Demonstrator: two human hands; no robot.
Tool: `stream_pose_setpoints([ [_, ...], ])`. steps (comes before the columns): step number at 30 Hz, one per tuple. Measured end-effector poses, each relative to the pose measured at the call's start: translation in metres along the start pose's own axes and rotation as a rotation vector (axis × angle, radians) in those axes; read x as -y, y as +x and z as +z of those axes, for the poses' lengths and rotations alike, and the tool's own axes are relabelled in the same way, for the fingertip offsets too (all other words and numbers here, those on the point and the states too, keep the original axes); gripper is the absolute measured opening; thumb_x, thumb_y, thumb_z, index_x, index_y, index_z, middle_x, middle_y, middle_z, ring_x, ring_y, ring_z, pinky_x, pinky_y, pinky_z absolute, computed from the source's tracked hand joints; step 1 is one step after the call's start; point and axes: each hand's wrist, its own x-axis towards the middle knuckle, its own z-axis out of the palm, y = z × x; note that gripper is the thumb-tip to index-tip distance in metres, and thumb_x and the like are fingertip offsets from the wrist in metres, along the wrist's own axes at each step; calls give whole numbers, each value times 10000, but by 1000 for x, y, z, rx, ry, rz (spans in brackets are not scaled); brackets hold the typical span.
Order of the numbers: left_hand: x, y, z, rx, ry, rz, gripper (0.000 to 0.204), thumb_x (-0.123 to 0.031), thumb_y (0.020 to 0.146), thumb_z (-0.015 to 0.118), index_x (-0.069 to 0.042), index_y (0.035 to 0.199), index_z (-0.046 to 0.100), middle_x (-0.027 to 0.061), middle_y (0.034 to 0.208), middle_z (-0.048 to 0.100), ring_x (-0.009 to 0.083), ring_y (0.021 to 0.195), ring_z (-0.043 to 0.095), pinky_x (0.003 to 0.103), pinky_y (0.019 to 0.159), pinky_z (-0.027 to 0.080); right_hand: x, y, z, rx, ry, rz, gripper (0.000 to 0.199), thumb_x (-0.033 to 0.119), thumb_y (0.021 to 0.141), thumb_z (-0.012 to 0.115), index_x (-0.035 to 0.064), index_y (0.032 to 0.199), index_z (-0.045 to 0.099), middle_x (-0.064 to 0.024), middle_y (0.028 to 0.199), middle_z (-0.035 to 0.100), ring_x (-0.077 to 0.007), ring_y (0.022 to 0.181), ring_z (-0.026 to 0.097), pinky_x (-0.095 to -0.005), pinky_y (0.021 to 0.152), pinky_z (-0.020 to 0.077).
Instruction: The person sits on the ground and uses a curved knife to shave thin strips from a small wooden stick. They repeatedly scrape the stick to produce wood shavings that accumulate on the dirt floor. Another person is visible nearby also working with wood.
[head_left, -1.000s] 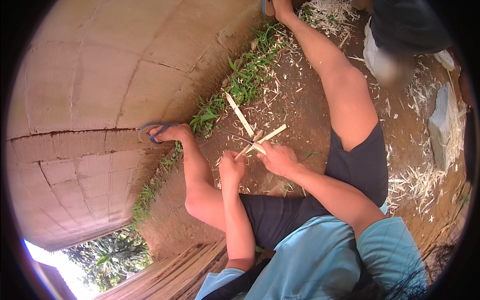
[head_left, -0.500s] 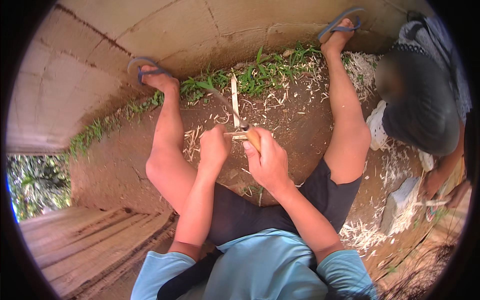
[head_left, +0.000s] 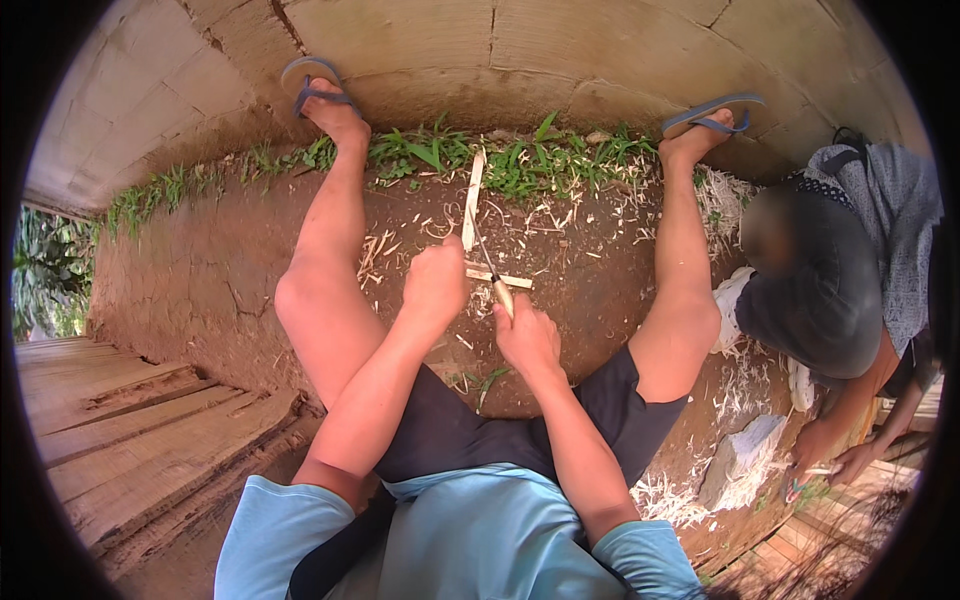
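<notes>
My right hand [head_left: 530, 338] is closed round the pale wooden handle of a knife [head_left: 502, 292]. Its thin blade points away and a little left, passing over a flat pale wood strip [head_left: 515, 282]. Left of the knife, my left hand [head_left: 437, 285] is a fist, knuckles up. What sits inside it is hidden. The near end of the wood strip meets the fist's edge, and I cannot tell if the strip is gripped or lies on the ground behind. Farther off, a longer pale wood strip [head_left: 473, 195] lies on the soil.
Shavings litter the brown soil [head_left: 590, 280] between my legs. Beyond the grass [head_left: 540, 165] rises a block wall [head_left: 540, 60]. Wooden planks [head_left: 150, 420] stand at left. At right another person [head_left: 830, 270] crouches, hands [head_left: 825, 440] on a thin stick, near a shavings-covered stone [head_left: 740, 462].
The knife and right hand have drawn back toward me, away from the left fist. The left hand stays closed. The whole view has shifted, with the other person now appearing farther left.
</notes>
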Motion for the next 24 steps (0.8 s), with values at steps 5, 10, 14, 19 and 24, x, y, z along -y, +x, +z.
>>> stream_pose_setpoints([
  [5, 3, -1, 4, -9, -16, 39, 184, 53, 741, 572, 75, 920, 537, 311, 820, 640, 468, 812, 649, 512, 736, 534, 17, -17, -16, -493, 609, -342, 318, 297, 956, 532, 26, 1115, 483, -258, 796, 628, -432, 752, 640, -503, 635, 482],
  [10, 0, 0, 1, -7, -24, 70, 185, 53, 730, 584, 72, 905, 528, 307, 810, 638, 467, 809, 649, 514, 728, 535, -22, 8, 32, -102, 78, -55, 372, 354, 941, 508, 25, 1114, 506, -252, 837, 661, -437, 792, 655, -523, 702, 510],
  [14, 2, -4, 3, -17, -11, 73, 184, 48, 724, 591, 66, 894, 524, 301, 799, 640, 468, 794, 649, 513, 714, 536, -3, 2, 18, 58, -34, 49, 371, 346, 919, 536, 23, 1100, 539, -257, 893, 673, -423, 861, 666, -524, 750, 518],
  [19, 1, -3, 3, -22, 0, 77, 188, 53, 725, 594, 62, 900, 526, 290, 784, 641, 466, 783, 651, 509, 702, 540, 19, -12, -15, -260, 336, -174, 361, 345, 931, 538, 23, 1093, 522, -241, 829, 661, -429, 790, 655, -527, 695, 503],
  [24, 1, -4, 3, 4, 20, 55, 174, 40, 751, 589, 61, 914, 534, 291, 788, 644, 459, 784, 656, 503, 702, 544, 13, -12, 18, -453, 438, -246, 290, 307, 944, 524, 50, 1071, 480, -216, 762, 658, -432, 737, 651, -514, 669, 510],
])
